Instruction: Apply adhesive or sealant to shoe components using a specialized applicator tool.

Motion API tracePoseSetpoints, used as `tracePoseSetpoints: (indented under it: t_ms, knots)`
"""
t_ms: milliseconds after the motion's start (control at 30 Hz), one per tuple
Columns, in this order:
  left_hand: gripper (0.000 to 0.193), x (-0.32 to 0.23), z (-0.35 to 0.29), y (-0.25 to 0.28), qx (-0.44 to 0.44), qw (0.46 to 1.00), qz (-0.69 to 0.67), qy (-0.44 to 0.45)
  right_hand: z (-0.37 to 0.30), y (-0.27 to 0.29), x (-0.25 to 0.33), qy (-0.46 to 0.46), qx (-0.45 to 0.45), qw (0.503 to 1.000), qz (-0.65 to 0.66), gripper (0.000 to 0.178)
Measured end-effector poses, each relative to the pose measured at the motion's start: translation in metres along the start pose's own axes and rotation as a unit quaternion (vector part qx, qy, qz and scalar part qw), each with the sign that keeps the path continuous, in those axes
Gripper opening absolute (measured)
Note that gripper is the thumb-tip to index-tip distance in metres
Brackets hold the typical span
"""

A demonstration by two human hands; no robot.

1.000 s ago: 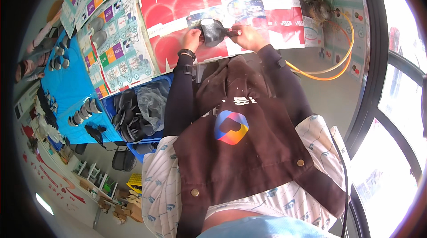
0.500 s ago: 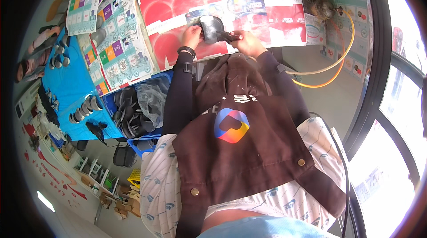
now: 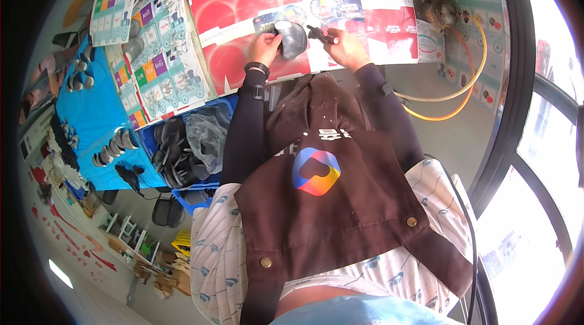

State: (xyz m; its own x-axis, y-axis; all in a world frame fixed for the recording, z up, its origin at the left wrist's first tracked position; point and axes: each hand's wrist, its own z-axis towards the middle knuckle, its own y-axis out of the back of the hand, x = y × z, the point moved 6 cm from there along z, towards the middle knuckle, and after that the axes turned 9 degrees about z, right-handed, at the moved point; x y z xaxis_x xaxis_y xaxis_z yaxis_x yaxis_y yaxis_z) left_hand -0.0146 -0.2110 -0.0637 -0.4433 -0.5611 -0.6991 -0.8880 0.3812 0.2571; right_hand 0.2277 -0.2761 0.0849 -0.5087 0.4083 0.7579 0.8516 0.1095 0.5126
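Note:
Held at its left edge by my left hand (image 3: pixel 265 49), a dark grey, curved shell-like piece (image 3: pixel 294 43) with a shiny pale patch at its top is over the red and white printed sheet (image 3: pixel 234 72). The fingers of this hand are closed on its rim. To its right, my right hand (image 3: pixel 348 50) is wrapped round a slim black tool (image 3: pixel 317 34) that looks like an airbrush. The tool's front points toward the curved piece, with a small gap between them. Part of the tool is hidden in my fingers.
Left of me, a blue crate (image 3: pixel 146 141) holds dark curved pieces (image 3: pixel 176 155) and a clear plastic bag (image 3: pixel 207 139). More grey pieces (image 3: pixel 112 147) stand on a blue-covered table (image 3: pixel 91 112). Yellow and orange hoses (image 3: pixel 468 91) loop at the right, near the window frame (image 3: pixel 517 112).
My right hand has moved right with the black tool, opening a gap from the curved piece. The curved piece has turned slightly in my left hand and shows more of its grey face.

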Motion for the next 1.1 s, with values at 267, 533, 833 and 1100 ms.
tracePoseSetpoints:
  t_ms: [267,533,833,1100]
  knots:
    - [0.046,0.005,0.011,0.006,-0.042,0.983,0.157,-0.083,-0.014,-0.032,-0.021,-0.071,0.173,0.963,0.194,0.023]
    - [0.041,-0.002,0.006,0.013,-0.050,0.985,0.165,-0.028,0.008,-0.023,0.005,-0.051,0.137,0.973,0.178,0.030]
    - [0.033,0.026,-0.018,0.092,-0.057,0.995,-0.072,0.044,0.030,-0.038,-0.024,-0.039,0.117,0.956,0.266,0.024]
    - [0.035,0.031,-0.043,0.109,-0.055,0.993,-0.086,0.058,0.034,-0.037,-0.036,-0.063,0.119,0.940,0.314,0.021]
